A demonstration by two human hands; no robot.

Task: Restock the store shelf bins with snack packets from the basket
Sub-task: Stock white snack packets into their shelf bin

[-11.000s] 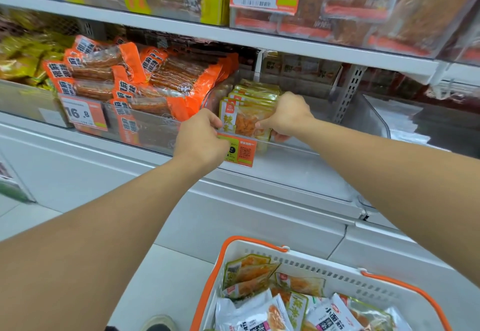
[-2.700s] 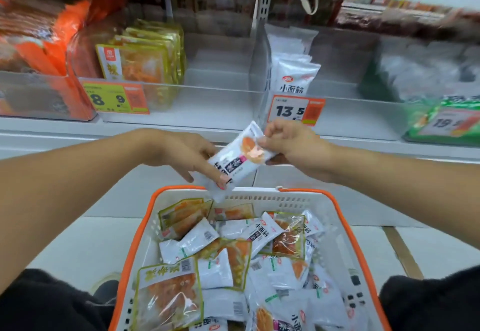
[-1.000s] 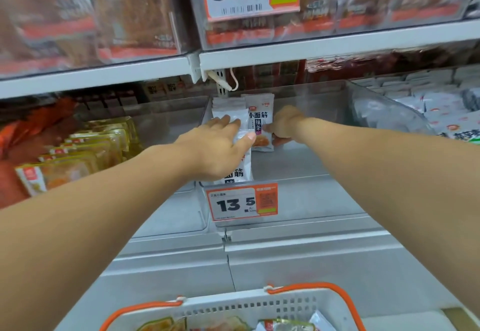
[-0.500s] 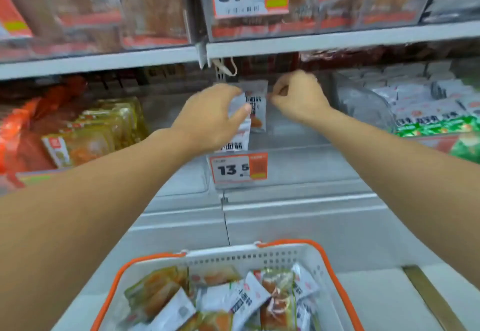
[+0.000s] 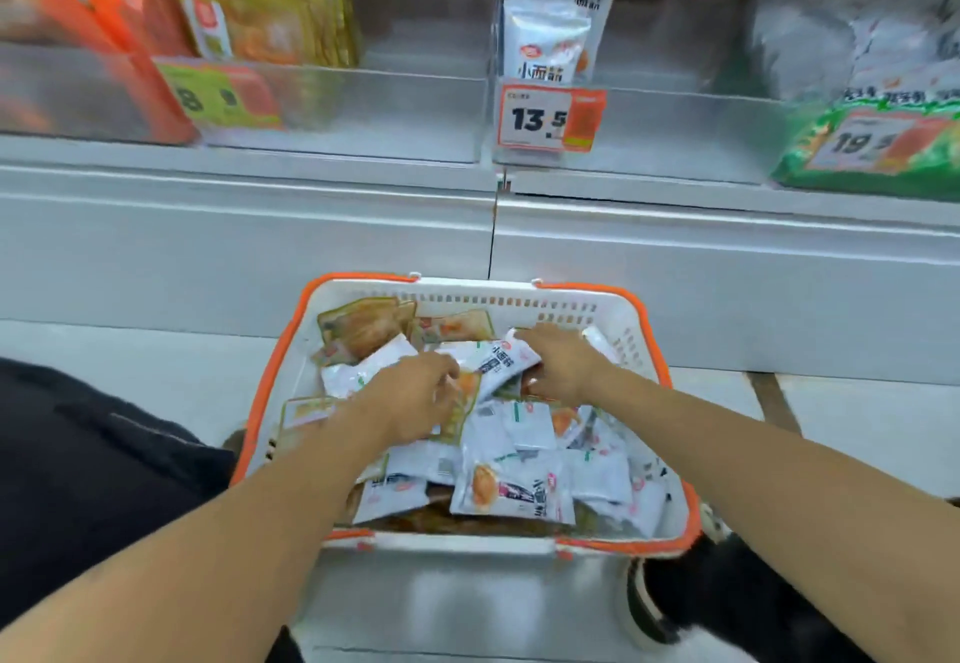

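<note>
Head view puts your left hand (image 5: 415,394) and right hand (image 5: 563,363) down in the basket (image 5: 291,350), both on one white packet (image 5: 501,363) atop the heap; whether either hand's fingers have pinched it, I cannot tell; I'd guess you're picking whites because the far bin (image 5: 649,127) tagged 13.5 holds just a few upright ones at its left.

White and yellow snack packets (image 5: 511,493) heaped in orange-rimmed basket (image 5: 644,329) below clear shelf bins (image 5: 675,132)
</note>
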